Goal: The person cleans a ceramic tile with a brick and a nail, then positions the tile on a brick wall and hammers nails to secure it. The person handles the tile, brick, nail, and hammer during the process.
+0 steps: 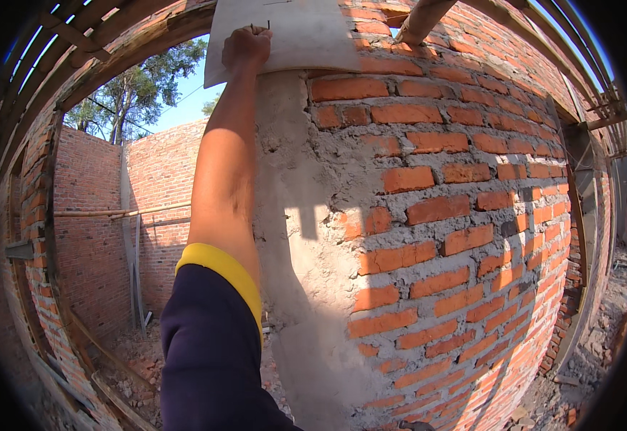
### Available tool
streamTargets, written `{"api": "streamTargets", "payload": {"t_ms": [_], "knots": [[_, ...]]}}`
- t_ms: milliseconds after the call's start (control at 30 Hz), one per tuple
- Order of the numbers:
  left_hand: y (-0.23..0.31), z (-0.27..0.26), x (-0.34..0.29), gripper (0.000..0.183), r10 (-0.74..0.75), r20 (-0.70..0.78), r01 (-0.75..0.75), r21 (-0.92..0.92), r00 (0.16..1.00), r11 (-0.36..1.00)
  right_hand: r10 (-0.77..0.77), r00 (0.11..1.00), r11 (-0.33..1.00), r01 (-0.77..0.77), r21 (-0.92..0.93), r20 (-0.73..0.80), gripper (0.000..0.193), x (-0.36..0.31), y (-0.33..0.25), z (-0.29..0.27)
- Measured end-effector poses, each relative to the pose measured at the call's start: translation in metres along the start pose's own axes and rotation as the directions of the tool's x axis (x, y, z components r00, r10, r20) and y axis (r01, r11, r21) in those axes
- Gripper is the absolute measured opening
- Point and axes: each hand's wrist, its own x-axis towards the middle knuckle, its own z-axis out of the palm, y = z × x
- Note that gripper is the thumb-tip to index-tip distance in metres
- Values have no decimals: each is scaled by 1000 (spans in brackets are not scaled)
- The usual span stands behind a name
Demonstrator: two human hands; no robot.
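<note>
My left hand (247,49) is raised high in a closed fist against a pale, flat board (306,43). The fist seems to grip a handle on the board's face, but the fingers hide it. Small dark prongs stick up beside the knuckles. The board lies over the top of a strip of grey plaster (277,151), which runs down the wall edge beside bare bricks. My forearm crosses in front of this strip, in a dark sleeve with a yellow cuff. My right hand does not show.
A brick wall (435,208) with rough mortar joints fills the right side. To the left, an opening shows more brick walls (163,165), a horizontal pole (155,210) and rubble (137,352). Wooden beams (428,20) cross overhead. More rubble (586,366) lies at lower right.
</note>
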Motion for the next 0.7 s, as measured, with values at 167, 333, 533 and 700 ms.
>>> {"api": "streamTargets", "payload": {"t_ms": [167, 333, 533, 700], "knots": [[0, 4, 0, 27, 41, -24, -39, 48, 999, 998, -102, 993, 995, 102, -10, -53, 25, 6, -20, -9], [-7, 3, 3, 29, 73, -23, -71, 66, 997, 995, -29, 997, 924, -1, 381, 71, 21, 5, -65, -16], [-16, 2, 2, 26, 128, -48, -134, -164, 991, 977, -48, 986, 857, -41, 513, 159, 24, 0, -89, 3], [-25, 4, 4, 26, 227, -30, -228, -153, 974, 961, -67, 972, 842, -65, 535, 223, 32, 6, -98, 7]]}}
